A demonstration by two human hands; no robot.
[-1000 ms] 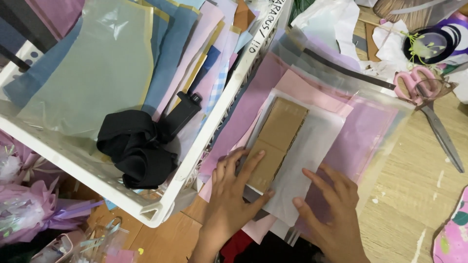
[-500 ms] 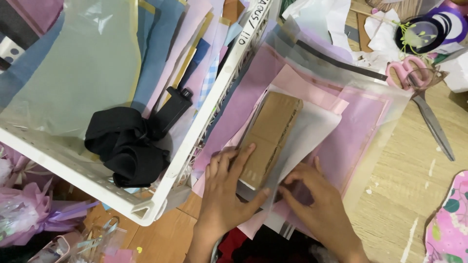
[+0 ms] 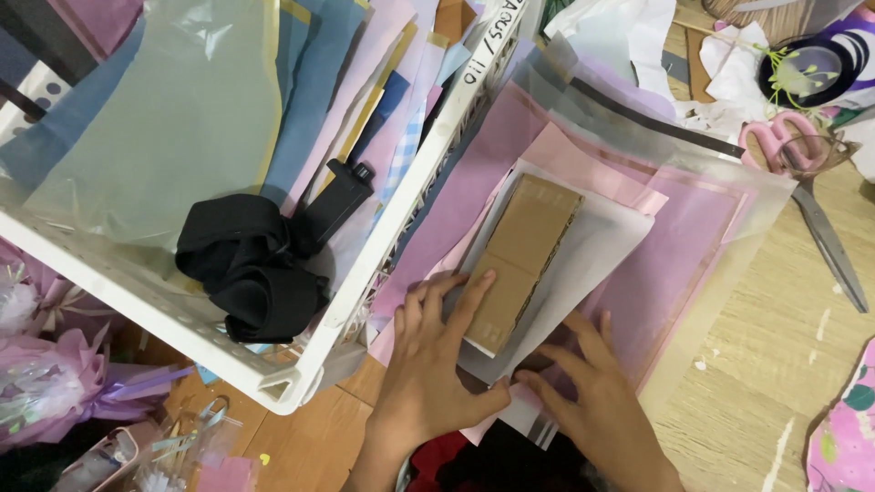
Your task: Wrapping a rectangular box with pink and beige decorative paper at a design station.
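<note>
Brown cardboard piece (image 3: 524, 260), flat on white paper (image 3: 597, 260), under left hand (image 3: 437, 355)

The white basket (image 3: 301, 364) full of coloured sheets blocks the whole left side, its corner just beside the left hand (image 3: 428, 374). A black strap (image 3: 255, 269) lies bunched inside it. To the right, bare wooden table (image 3: 775, 364) gives open passage past the right hand (image 3: 592, 401). Farther up that side, pink-handled scissors (image 3: 802, 173) and rolls of tape (image 3: 811, 64) crowd the way.
</note>
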